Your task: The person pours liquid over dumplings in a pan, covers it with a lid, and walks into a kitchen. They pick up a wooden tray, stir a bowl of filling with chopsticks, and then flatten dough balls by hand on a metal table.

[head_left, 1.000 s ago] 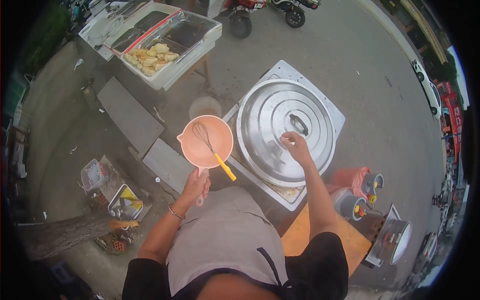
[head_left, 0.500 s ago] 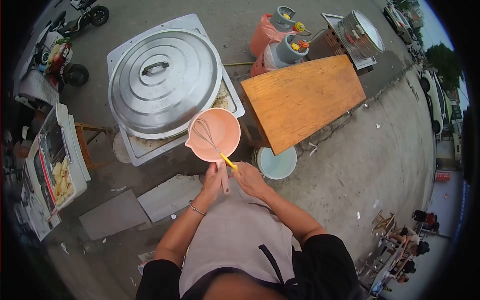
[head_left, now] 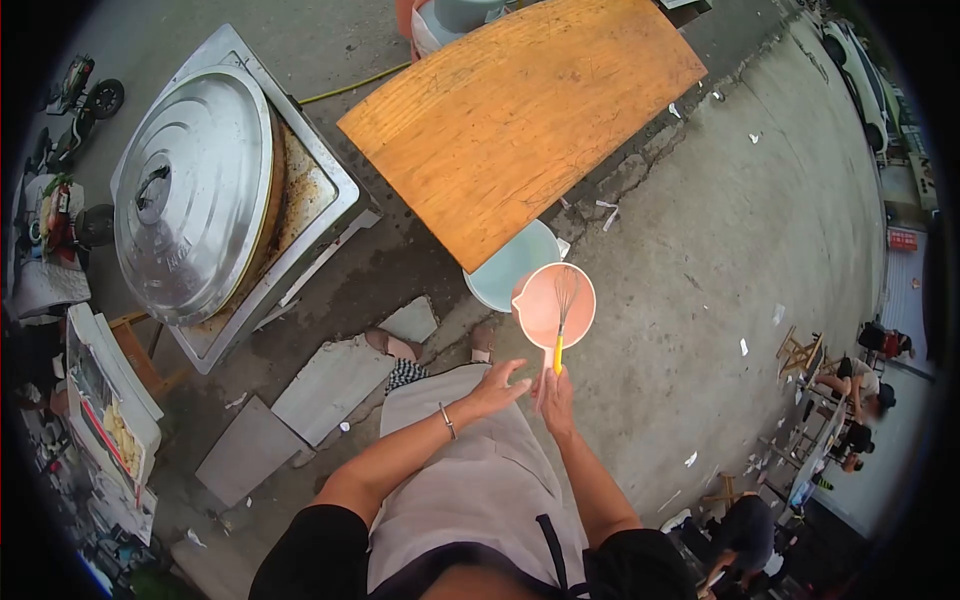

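Observation:
My right hand is closed around the handle of a pink dipper and the yellow handle of a whisk. The whisk's wire loops rest inside the dipper, whose inside looks bare. To the left of that handle is my left hand, holding nothing, thumb and fingers apart. Just beyond the dipper a pale bucket stands on the ground, partly hidden by the dipper and the wooden board.
A wooden board tabletop lies ahead. At the left, a large lidded pan sits on a metal stove. Flat slabs lie on the ground near my feet. People sit at the far right; a white food box stands at left.
My left hand has let go of the dipper handle. The right hand now has both dipper and whisk, shifted rightward to beside the bucket. My view has turned to the right.

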`<action>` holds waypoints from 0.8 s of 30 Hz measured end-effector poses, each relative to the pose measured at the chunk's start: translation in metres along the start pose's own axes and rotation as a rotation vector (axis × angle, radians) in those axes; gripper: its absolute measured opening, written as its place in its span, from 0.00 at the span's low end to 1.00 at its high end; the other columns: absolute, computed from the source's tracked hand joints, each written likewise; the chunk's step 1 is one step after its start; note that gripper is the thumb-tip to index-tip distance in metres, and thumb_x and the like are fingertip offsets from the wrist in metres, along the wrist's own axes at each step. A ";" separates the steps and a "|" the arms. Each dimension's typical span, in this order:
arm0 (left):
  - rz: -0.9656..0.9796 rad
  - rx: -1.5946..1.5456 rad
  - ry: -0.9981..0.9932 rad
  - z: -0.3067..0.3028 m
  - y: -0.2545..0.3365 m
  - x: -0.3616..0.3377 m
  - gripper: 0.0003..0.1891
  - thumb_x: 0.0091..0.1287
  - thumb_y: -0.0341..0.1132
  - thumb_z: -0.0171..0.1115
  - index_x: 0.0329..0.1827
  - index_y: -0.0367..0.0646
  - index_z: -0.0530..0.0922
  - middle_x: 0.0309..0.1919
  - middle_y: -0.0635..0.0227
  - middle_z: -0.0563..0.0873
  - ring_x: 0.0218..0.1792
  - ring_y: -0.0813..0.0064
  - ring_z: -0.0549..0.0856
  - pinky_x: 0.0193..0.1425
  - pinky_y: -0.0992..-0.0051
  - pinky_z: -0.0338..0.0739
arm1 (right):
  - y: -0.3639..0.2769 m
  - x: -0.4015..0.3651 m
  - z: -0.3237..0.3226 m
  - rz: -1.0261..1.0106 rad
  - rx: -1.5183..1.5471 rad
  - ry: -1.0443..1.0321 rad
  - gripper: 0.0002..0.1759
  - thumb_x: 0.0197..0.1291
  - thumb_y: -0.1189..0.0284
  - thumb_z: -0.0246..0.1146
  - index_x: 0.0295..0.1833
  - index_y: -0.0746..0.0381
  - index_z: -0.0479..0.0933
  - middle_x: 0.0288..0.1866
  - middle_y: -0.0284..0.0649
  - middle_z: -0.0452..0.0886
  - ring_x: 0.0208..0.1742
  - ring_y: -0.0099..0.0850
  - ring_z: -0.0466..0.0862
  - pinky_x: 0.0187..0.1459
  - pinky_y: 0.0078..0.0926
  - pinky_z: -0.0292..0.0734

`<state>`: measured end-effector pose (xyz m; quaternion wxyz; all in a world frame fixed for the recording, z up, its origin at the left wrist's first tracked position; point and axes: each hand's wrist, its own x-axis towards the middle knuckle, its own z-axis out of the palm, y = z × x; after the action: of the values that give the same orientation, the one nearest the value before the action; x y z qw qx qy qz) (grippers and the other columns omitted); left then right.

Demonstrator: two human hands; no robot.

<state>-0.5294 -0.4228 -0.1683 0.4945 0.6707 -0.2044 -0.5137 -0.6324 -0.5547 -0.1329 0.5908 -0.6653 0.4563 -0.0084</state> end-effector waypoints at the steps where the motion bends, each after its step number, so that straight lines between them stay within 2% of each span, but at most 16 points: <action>1: -0.069 -0.031 0.000 0.000 -0.021 0.000 0.28 0.70 0.47 0.61 0.69 0.42 0.72 0.62 0.51 0.78 0.65 0.55 0.75 0.71 0.60 0.68 | 0.027 0.025 -0.004 0.076 -0.003 -0.016 0.21 0.78 0.56 0.48 0.49 0.66 0.71 0.31 0.39 0.79 0.28 0.26 0.80 0.29 0.27 0.80; 3: -0.200 -0.045 0.088 -0.011 -0.063 -0.014 0.26 0.70 0.45 0.61 0.68 0.42 0.73 0.61 0.53 0.79 0.63 0.58 0.77 0.69 0.63 0.71 | 0.082 0.086 0.001 0.226 -0.007 -0.049 0.20 0.78 0.57 0.48 0.47 0.66 0.72 0.29 0.38 0.78 0.25 0.27 0.80 0.27 0.28 0.80; 5: -0.358 -0.202 0.213 -0.026 -0.123 -0.039 0.24 0.71 0.41 0.61 0.67 0.42 0.73 0.61 0.57 0.80 0.60 0.63 0.80 0.65 0.65 0.73 | 0.141 0.156 0.023 0.358 -0.039 -0.041 0.19 0.78 0.60 0.49 0.45 0.67 0.73 0.27 0.40 0.78 0.21 0.29 0.79 0.23 0.30 0.79; 7: -0.547 -0.271 0.368 -0.053 -0.170 -0.072 0.22 0.72 0.39 0.61 0.66 0.43 0.74 0.59 0.62 0.81 0.57 0.70 0.81 0.61 0.70 0.76 | 0.185 0.228 0.050 0.420 -0.103 -0.086 0.19 0.77 0.61 0.51 0.43 0.68 0.74 0.26 0.40 0.78 0.20 0.30 0.78 0.20 0.31 0.77; 9: -0.761 -0.369 0.556 -0.079 -0.201 -0.109 0.21 0.72 0.39 0.61 0.66 0.44 0.75 0.57 0.66 0.82 0.57 0.74 0.80 0.58 0.70 0.77 | 0.214 0.288 0.078 0.470 -0.121 -0.118 0.20 0.76 0.60 0.52 0.43 0.69 0.73 0.25 0.42 0.78 0.19 0.32 0.79 0.20 0.32 0.77; 11: -0.868 -0.414 0.716 -0.098 -0.228 -0.149 0.18 0.74 0.40 0.59 0.64 0.48 0.75 0.57 0.69 0.81 0.57 0.73 0.80 0.56 0.65 0.78 | 0.222 0.333 0.106 0.586 -0.030 -0.067 0.18 0.72 0.66 0.49 0.39 0.70 0.75 0.24 0.43 0.78 0.20 0.33 0.80 0.20 0.32 0.78; 13: -0.936 -0.457 0.863 -0.105 -0.252 -0.180 0.19 0.73 0.39 0.60 0.64 0.46 0.76 0.56 0.70 0.82 0.54 0.76 0.81 0.52 0.69 0.80 | 0.262 0.375 0.124 0.566 -0.011 -0.110 0.17 0.72 0.65 0.51 0.41 0.69 0.76 0.25 0.44 0.79 0.19 0.32 0.80 0.19 0.32 0.77; 14: -0.962 -0.450 0.876 -0.105 -0.260 -0.189 0.18 0.73 0.38 0.60 0.64 0.46 0.76 0.56 0.70 0.82 0.53 0.76 0.81 0.51 0.69 0.80 | 0.305 0.395 0.128 0.301 0.045 -0.126 0.16 0.72 0.63 0.53 0.44 0.67 0.77 0.30 0.46 0.81 0.24 0.35 0.82 0.24 0.33 0.79; 16: -1.020 -0.445 0.905 -0.101 -0.269 -0.206 0.18 0.73 0.38 0.60 0.63 0.47 0.76 0.56 0.70 0.82 0.52 0.76 0.81 0.49 0.70 0.81 | 0.338 0.407 0.136 0.060 0.260 -0.138 0.17 0.71 0.62 0.56 0.49 0.66 0.78 0.37 0.47 0.84 0.33 0.37 0.85 0.33 0.33 0.82; 17: -1.009 -0.456 0.893 -0.097 -0.274 -0.210 0.18 0.73 0.38 0.60 0.63 0.47 0.76 0.55 0.70 0.82 0.52 0.77 0.81 0.49 0.71 0.81 | 0.347 0.405 0.137 0.083 0.415 -0.136 0.17 0.71 0.62 0.56 0.51 0.65 0.78 0.40 0.47 0.84 0.37 0.38 0.85 0.35 0.34 0.82; 20: -0.993 -0.513 0.859 -0.071 -0.277 -0.216 0.17 0.72 0.38 0.61 0.62 0.46 0.76 0.55 0.69 0.82 0.51 0.77 0.82 0.48 0.72 0.81 | 0.320 0.376 0.127 0.175 0.853 -0.149 0.19 0.71 0.61 0.58 0.56 0.64 0.78 0.47 0.48 0.84 0.46 0.38 0.85 0.43 0.34 0.81; 22: -0.979 -0.549 0.831 -0.058 -0.276 -0.211 0.17 0.72 0.38 0.61 0.62 0.45 0.77 0.54 0.68 0.82 0.50 0.77 0.82 0.47 0.73 0.81 | 0.302 0.358 0.093 0.003 0.301 -0.232 0.26 0.71 0.58 0.59 0.65 0.64 0.70 0.60 0.48 0.78 0.58 0.42 0.80 0.56 0.40 0.77; 23: -0.975 -0.520 0.825 -0.052 -0.274 -0.208 0.18 0.71 0.38 0.62 0.61 0.44 0.77 0.54 0.64 0.82 0.50 0.74 0.83 0.49 0.72 0.81 | 0.292 0.349 0.076 -0.090 0.041 -0.243 0.30 0.72 0.56 0.59 0.70 0.64 0.66 0.67 0.48 0.75 0.64 0.44 0.78 0.63 0.43 0.75; 24: -0.906 -0.443 0.841 -0.046 -0.275 -0.209 0.18 0.70 0.38 0.63 0.61 0.44 0.77 0.53 0.62 0.82 0.50 0.72 0.83 0.50 0.71 0.81 | 0.257 0.314 0.067 -0.128 -0.364 -0.194 0.25 0.67 0.63 0.61 0.64 0.67 0.71 0.59 0.51 0.79 0.59 0.46 0.80 0.59 0.42 0.76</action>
<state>-0.6343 -0.1210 -0.3072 0.3932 0.7163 0.4196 -0.3953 -0.5656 -0.6669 -0.5233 0.5005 -0.7862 0.3482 0.1008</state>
